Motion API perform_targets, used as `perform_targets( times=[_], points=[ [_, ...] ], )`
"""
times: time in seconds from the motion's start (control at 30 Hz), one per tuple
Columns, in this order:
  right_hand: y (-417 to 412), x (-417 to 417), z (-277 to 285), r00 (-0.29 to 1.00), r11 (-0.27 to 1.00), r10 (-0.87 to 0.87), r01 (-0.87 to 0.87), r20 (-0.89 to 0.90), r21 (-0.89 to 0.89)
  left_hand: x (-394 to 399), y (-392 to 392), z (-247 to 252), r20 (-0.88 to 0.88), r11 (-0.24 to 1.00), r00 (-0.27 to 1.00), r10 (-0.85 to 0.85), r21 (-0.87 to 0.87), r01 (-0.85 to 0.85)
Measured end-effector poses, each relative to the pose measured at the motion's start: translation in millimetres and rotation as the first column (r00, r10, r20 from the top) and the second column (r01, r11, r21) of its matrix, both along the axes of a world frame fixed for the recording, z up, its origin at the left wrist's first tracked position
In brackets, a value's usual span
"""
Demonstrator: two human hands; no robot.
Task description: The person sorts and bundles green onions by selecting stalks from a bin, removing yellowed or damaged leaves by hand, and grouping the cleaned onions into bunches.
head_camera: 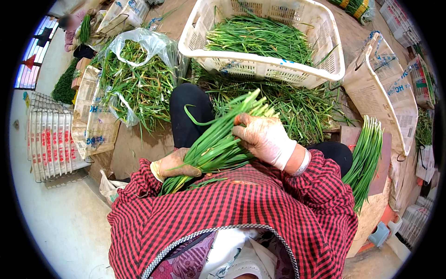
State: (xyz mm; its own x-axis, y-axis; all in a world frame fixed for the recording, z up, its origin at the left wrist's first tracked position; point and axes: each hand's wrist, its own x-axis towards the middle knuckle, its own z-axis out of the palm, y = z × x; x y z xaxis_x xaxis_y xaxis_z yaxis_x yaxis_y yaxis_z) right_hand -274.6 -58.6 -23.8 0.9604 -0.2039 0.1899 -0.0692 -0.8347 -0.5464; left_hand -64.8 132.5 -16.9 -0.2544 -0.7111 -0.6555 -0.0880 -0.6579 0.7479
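Note:
A loose bunch of Chinese chives [216, 143] lies slantwise across my lap, its pale cut ends pointing up and to the right. My left hand [176, 164], in a soiled glove, is wrapped around the leafy lower part. Near the pale ends, my right hand [266, 137] grips the stalks with thumb and fingers; its white glove leaves orange-stained fingertips showing. One leaf curls out to the left of the bunch. Beyond my knees, a white plastic crate [259, 57] holds more chives [258, 38] laid lengthwise. Loose trimmed leaves [296, 108] are heaped below that crate.
At left stands a clear plastic bag [148, 43] full of leaf scraps, beside an upright crate [94, 115] and stacked crates [52, 139]. On my right, another chive bunch [366, 160] rests on a board [381, 174], near a tilted crate [379, 87]. A person [75, 26] sits far left.

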Motion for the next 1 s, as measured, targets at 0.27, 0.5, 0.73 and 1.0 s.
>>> perform_targets(
  times=[0.27, 0.5, 0.73, 1.0],
  points=[
    [-14.2, -54.9, -3.9, 0.997, 0.971, 0.024, -0.005, -0.076, 0.239, 3.9, 9.7, -8.1, -0.086, 0.997, 0.994, 0.073, -0.001, -0.073],
    [-93.4, -136.5, -39.5, 0.607, 0.733, -0.643, 0.664, -0.466, -0.148, 18.3, 14.2, 1.8, -0.026, 0.977, 0.977, 0.214, 0.000, -0.214],
    [-48.0, -48.6, -5.1, 0.857, 0.725, -0.439, 0.515, -0.269, 0.457, 7.0, 8.0, 3.3, 0.126, 0.976, 0.969, 0.214, 0.003, -0.216],
    [-41.7, -44.0, -27.7, 0.884, 0.778, -0.462, 0.366, 0.069, 0.511, 3.2, 7.4, 16.2, 0.258, 0.978, 0.948, 0.189, -0.137, -0.157]
  ],
)
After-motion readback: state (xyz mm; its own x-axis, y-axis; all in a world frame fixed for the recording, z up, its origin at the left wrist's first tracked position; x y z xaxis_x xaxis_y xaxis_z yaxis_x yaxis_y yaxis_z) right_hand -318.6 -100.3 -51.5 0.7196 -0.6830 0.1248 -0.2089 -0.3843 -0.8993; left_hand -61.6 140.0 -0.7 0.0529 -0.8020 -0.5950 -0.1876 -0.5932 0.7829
